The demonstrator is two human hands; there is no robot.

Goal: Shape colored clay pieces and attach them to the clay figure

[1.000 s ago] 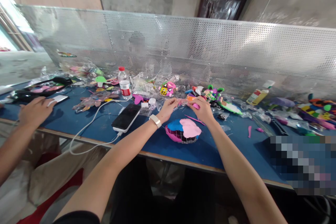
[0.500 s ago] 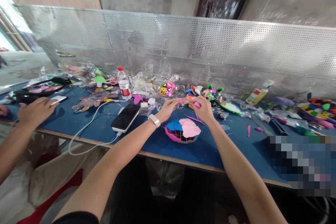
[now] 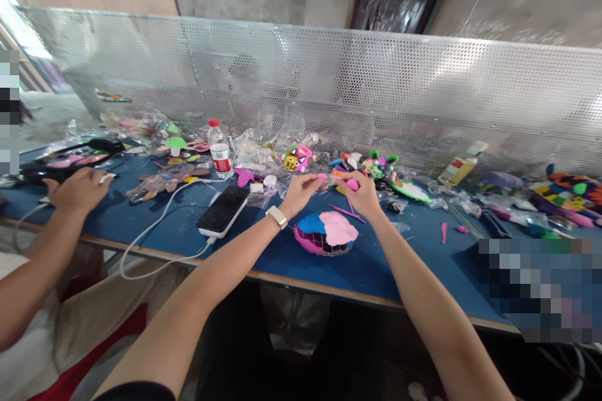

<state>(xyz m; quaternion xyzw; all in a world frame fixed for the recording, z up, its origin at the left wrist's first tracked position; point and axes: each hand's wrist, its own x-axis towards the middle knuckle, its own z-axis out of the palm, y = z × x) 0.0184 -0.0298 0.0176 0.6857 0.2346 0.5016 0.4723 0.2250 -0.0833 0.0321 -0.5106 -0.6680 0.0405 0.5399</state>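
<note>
Both my hands reach out over a blue table (image 3: 282,257). My left hand (image 3: 300,193), with a white watch on the wrist, pinches one end of a small pink clay piece (image 3: 352,183). My right hand (image 3: 362,194) is closed round the other end of that pink piece. Just in front of my hands lies a wire-mesh form covered with blue and pink clay (image 3: 325,234). A thin pink stick (image 3: 347,213) lies beside my right hand.
A black phone (image 3: 222,210) on a white cable and a water bottle (image 3: 219,150) stand to the left. Colourful clay figures (image 3: 382,166) and plastic bags line the perforated metal screen (image 3: 329,88). A co-worker's hand (image 3: 79,188) rests at far left. A glue bottle (image 3: 458,167) lies right.
My hands stay together at the pink piece, hardly shifted. The co-worker's hand at far left has slid a little along the table.
</note>
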